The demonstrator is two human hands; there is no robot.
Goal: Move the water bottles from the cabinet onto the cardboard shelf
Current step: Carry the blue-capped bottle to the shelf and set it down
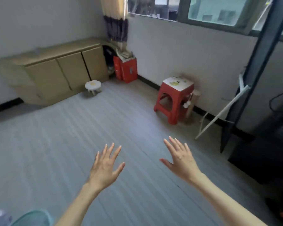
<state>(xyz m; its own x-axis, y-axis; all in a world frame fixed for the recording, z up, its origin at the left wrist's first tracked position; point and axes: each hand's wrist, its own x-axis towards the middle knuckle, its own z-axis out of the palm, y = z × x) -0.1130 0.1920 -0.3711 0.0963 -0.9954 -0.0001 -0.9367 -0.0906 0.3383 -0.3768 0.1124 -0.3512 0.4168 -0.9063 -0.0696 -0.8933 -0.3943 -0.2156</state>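
Note:
My left hand (105,167) and my right hand (180,158) stretch out over the grey floor with fingers spread, holding nothing. A low row of tan cardboard boxes, the cardboard shelf (55,69), runs along the far left wall, well beyond both hands. No water bottle is in sight. A dark cabinet-like unit (258,160) stands at the right edge, its inside not visible.
A red plastic stool (173,101) stands by the right wall under the window. A small white stool (93,86) sits in front of the cardboard boxes, and a red box (126,69) fills the corner. A white rod (219,115) leans by the dark frame.

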